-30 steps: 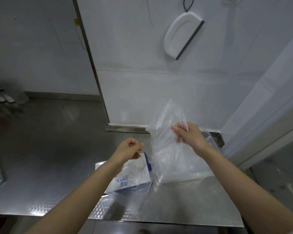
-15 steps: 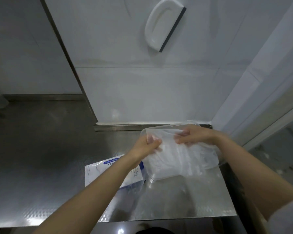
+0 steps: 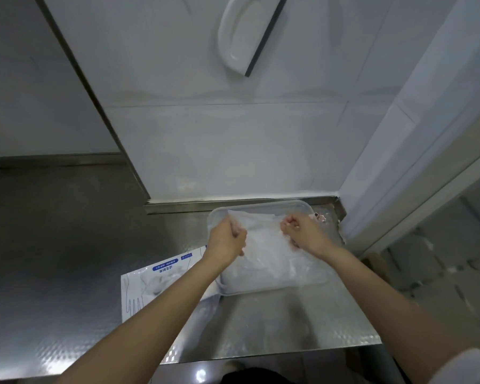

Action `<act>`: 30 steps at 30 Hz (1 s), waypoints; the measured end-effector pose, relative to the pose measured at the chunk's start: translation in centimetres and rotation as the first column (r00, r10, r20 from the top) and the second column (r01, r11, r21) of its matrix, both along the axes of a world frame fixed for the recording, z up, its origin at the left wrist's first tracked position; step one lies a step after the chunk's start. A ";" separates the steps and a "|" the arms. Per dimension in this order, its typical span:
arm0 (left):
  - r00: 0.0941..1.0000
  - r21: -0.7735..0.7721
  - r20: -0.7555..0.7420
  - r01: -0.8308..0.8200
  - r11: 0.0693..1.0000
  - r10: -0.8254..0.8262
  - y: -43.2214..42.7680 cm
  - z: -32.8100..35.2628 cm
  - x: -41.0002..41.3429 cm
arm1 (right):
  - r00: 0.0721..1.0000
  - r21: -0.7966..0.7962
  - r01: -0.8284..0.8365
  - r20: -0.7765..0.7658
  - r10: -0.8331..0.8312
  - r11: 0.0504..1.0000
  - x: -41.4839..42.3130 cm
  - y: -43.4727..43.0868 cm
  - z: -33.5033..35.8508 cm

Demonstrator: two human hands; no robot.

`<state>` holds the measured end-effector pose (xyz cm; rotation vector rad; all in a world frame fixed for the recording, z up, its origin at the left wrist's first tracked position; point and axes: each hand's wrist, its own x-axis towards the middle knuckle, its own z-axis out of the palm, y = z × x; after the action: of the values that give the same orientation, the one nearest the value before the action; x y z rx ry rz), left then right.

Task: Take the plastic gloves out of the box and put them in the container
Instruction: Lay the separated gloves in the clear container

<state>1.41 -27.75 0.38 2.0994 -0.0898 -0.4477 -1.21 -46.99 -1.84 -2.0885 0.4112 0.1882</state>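
Plastic gloves (image 3: 263, 254), held by left hand (image 3: 227, 241) and right hand (image 3: 302, 231), fill container (image 3: 261, 291).

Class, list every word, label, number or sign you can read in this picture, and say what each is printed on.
Larger blue label on the glove box: white characters, too blurred to read.
Smaller blue label on the same box: too small to read.
No text visible on the plastic gloves, container or squeegee.

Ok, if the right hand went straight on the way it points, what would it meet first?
The right hand meets the plastic gloves it grips, then likely the container at its far wall; depth unclear.
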 end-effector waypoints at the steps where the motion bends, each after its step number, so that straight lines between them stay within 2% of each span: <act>1: 0.999 0.003 0.027 -0.030 1.000 0.029 0.2 -0.2 0.1 | 1.000 -0.064 -0.004 0.025 0.006 0.998 0.1 0.2 -0.2; 4: 0.986 0.108 0.155 -0.081 0.991 0.064 1.0 -0.6 0.6 | 0.990 -0.385 -0.079 0.082 0.119 0.919 0.3 0.7 -0.4; 7: 0.962 0.272 0.274 -0.077 0.959 0.000 1.5 -0.1 0.5 | 0.982 -0.601 -0.149 0.005 0.190 0.785 0.5 1.6 0.0; 9: 0.931 0.414 0.356 -0.074 0.907 -0.087 1.5 0.4 0.3 | 0.975 -0.663 -0.181 -0.027 0.219 0.726 0.7 1.9 -0.7; 12: 0.841 0.580 0.431 0.018 0.814 -0.326 1.3 0.7 0.1 | 0.959 -0.642 -0.246 -0.051 0.280 0.726 1.1 2.1 -1.5; 15: 0.721 0.759 0.250 0.269 0.593 -0.647 0.3 0.0 -0.3 | 0.937 -0.583 -0.295 -0.020 0.350 0.757 0.9 2.2 -2.0; 17: 0.694 0.806 0.094 0.368 0.463 -0.714 -0.3 -1.0 -0.5 | 0.921 -0.607 -0.262 0.076 0.383 0.750 0.3 2.2 -1.8; 19: 0.702 0.807 -0.028 0.437 0.398 -0.712 -0.6 -1.7 -0.6 | 0.897 -0.540 -0.229 0.205 0.391 0.810 -0.5 2.5 -1.1; 20: 0.704 0.796 -0.071 0.467 0.386 -0.706 -0.7 -2.0 -0.6 | 0.893 -0.471 -0.256 0.218 0.393 0.844 -1.1 2.6 -0.5; 22: 0.698 0.782 -0.121 0.505 0.365 -0.706 -0.9 -2.5 -0.5 | 0.898 -0.342 -0.375 0.097 0.430 0.861 -2.1 2.8 0.0; 24: 0.686 0.779 -0.154 0.527 0.340 -0.711 -1.0 -3.0 -0.2 | 0.872 -0.307 -0.482 -0.082 0.482 0.821 -2.3 2.3 -0.7; 27: 0.663 0.763 -0.251 0.584 0.277 -0.706 -1.1 -4.3 0.1 | 0.840 -0.262 -0.534 -0.273 0.469 0.804 -1.6 1.0 -2.3; 30: 0.627 0.741 -0.345 0.639 0.207 -0.699 -1.2 -5.3 0.5 | 0.814 -0.225 -0.552 -0.354 0.460 0.803 -1.0 0.4 -3.8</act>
<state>1.86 -28.92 -4.93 2.9515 -1.1125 -1.1338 -2.22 -46.55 -5.67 -2.4696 0.0227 0.8013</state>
